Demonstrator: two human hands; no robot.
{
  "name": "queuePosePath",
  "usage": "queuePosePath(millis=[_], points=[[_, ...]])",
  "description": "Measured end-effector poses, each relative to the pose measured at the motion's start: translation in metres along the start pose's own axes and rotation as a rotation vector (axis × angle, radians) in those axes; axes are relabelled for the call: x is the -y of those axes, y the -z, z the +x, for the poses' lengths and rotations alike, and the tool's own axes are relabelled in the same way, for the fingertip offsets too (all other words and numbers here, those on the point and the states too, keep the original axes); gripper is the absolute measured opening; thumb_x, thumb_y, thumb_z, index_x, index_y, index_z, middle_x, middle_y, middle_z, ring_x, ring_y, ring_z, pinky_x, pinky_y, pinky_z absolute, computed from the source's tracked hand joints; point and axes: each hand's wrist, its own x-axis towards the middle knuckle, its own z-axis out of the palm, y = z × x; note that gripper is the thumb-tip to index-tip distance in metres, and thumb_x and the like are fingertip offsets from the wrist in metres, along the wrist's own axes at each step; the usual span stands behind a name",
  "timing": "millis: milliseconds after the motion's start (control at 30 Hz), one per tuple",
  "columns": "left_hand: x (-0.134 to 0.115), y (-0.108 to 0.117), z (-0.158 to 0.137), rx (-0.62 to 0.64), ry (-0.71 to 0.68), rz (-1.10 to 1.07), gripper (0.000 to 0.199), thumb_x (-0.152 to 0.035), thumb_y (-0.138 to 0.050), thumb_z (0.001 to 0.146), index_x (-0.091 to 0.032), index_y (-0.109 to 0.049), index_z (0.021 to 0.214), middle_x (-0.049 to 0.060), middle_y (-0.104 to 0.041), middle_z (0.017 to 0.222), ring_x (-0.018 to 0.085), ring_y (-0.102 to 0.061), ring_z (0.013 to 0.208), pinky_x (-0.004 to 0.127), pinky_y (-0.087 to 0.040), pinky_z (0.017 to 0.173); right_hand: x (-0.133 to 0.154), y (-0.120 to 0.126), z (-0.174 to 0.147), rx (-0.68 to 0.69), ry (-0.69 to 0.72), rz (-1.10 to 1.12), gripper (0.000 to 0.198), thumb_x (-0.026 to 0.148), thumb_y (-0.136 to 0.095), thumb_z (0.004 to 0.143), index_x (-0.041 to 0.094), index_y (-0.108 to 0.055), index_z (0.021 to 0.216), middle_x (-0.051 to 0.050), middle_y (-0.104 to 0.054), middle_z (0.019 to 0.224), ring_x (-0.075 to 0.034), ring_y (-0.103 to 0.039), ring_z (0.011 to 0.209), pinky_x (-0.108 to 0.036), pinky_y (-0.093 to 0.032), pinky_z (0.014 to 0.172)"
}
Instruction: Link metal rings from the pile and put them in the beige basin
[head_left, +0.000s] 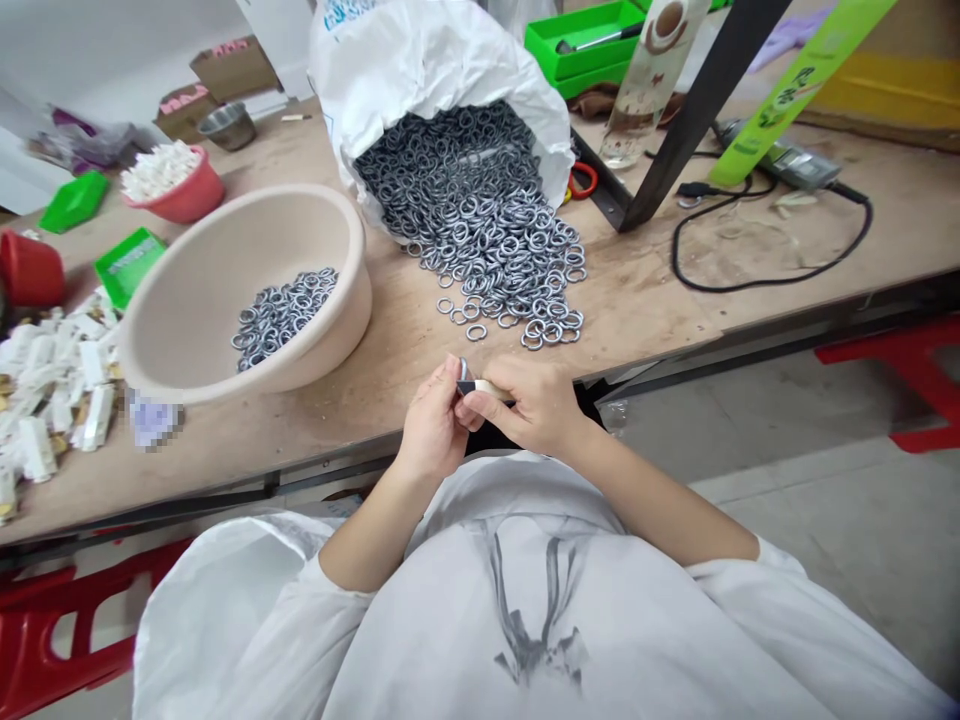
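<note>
A metal ring (463, 369) is pinched in the fingers of the left hand (433, 425), at the near edge of the worktop (645, 300). The right hand (544, 405) has its fingers closed on a tool with a dark tip (466, 387) right by the ring; whether they touch is unclear. Beyond, a heap of rings (502, 250) spills from a white sack (442, 60). To its left, a beige basin (180, 250) holds more rings (289, 310), near scattered white pieces (60, 380).
</note>
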Motion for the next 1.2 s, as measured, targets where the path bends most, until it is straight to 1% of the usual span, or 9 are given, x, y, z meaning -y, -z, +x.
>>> queuePosePath(millis=[200, 333, 500, 633, 733, 833, 933, 1067, 1200], points=[[-0.001, 0.003, -0.002, 0.113, 0.045, -0.007, 0.053, -0.057, -0.072, 0.08, -0.018, -0.04, 0.063, -0.009, -0.024, 0.047, 0.004, -0.021, 0.041, 0.018, -0.025, 0.041, -0.009, -0.008, 0.008, 0.025, -0.131, 0.111, 0.051, 0.057, -0.043, 0.098, 0.02, -0.048, 0.063, 0.002, -0.047, 0.058, -0.011, -0.042, 0.056, -0.027, -0.025, 0.057], [0.003, 0.012, -0.008, 0.211, 0.064, 0.074, 0.051, -0.057, -0.072, 0.08, -0.017, -0.046, 0.06, -0.007, -0.033, 0.048, 0.005, -0.03, 0.042, 0.019, -0.035, 0.043, -0.027, -0.009, 0.026, -0.015, -0.332, -0.098, 0.047, 0.057, -0.045, 0.097, 0.021, -0.06, 0.07, 0.0, -0.056, 0.06, -0.015, -0.049, 0.058, -0.028, -0.025, 0.056], [0.001, 0.035, -0.001, 0.04, -0.044, 0.146, 0.042, -0.051, -0.082, 0.07, -0.014, -0.063, 0.076, -0.002, -0.059, 0.059, 0.006, -0.051, 0.048, 0.019, -0.048, 0.05, -0.032, -0.016, 0.049, 0.165, -0.304, -0.462, 0.029, 0.044, -0.064, 0.09, 0.022, -0.071, 0.107, -0.012, -0.071, 0.105, -0.024, -0.064, 0.082, -0.031, -0.036, 0.064], [-0.005, 0.046, 0.005, -0.003, -0.058, 0.138, 0.043, -0.039, -0.084, 0.069, -0.015, -0.069, 0.102, 0.002, -0.071, 0.075, 0.008, -0.062, 0.058, 0.019, -0.056, 0.06, -0.035, -0.023, 0.06, 0.225, -0.331, -0.504, 0.02, 0.028, -0.056, 0.095, 0.018, -0.072, 0.101, -0.017, -0.07, 0.108, -0.026, -0.066, 0.086, -0.034, -0.041, 0.067], [-0.008, 0.046, 0.007, -0.001, -0.027, 0.087, 0.033, -0.027, -0.081, 0.068, -0.015, -0.068, 0.096, 0.004, -0.072, 0.087, 0.01, -0.066, 0.069, 0.021, -0.058, 0.065, -0.036, -0.02, 0.059, 0.142, -0.322, -0.241, 0.018, 0.028, -0.056, 0.094, 0.017, -0.068, 0.087, -0.012, -0.07, 0.097, -0.023, -0.064, 0.083, -0.033, -0.043, 0.069], [-0.008, 0.04, 0.009, 0.046, 0.042, 0.023, 0.025, -0.033, -0.075, 0.074, -0.014, -0.065, 0.087, 0.004, -0.068, 0.085, 0.01, -0.063, 0.068, 0.021, -0.056, 0.059, -0.029, -0.015, 0.048, 0.178, -0.328, 0.423, 0.031, 0.043, -0.055, 0.095, 0.018, -0.059, 0.076, -0.002, -0.064, 0.073, -0.016, -0.062, 0.071, -0.03, -0.049, 0.068], [-0.003, 0.032, 0.01, 0.121, 0.125, 0.001, 0.036, -0.05, -0.07, 0.081, -0.015, -0.061, 0.083, 0.001, -0.059, 0.072, 0.008, -0.052, 0.056, 0.018, -0.045, 0.048, -0.016, -0.018, 0.034, 0.292, -0.461, 0.985, 0.043, 0.062, -0.062, 0.085, 0.02, -0.054, 0.079, 0.004, -0.057, 0.062, -0.013, -0.06, 0.054, -0.029, -0.053, 0.054], [0.002, 0.026, 0.008, 0.165, 0.149, 0.06, 0.045, -0.058, -0.071, 0.08, -0.016, -0.054, 0.075, -0.005, -0.044, 0.057, 0.004, -0.033, 0.045, 0.015, -0.028, 0.041, -0.009, -0.027, 0.023, 0.187, -0.572, 1.068, 0.048, 0.065, -0.072, 0.074, 0.021, -0.054, 0.081, 0.007, -0.056, 0.062, -0.011, -0.058, 0.049, -0.025, -0.053, 0.048], [0.005, 0.023, 0.004, 0.15, 0.098, 0.046, 0.047, -0.056, -0.073, 0.079, -0.018, -0.047, 0.072, -0.007, -0.036, 0.054, 0.003, -0.026, 0.043, 0.015, -0.021, 0.04, -0.009, -0.027, 0.019, 0.123, -0.444, 0.93, 0.046, 0.065, -0.067, 0.079, 0.021, -0.061, 0.089, 0.002, -0.064, 0.072, -0.012, -0.062, 0.062, -0.026, -0.055, 0.058]])
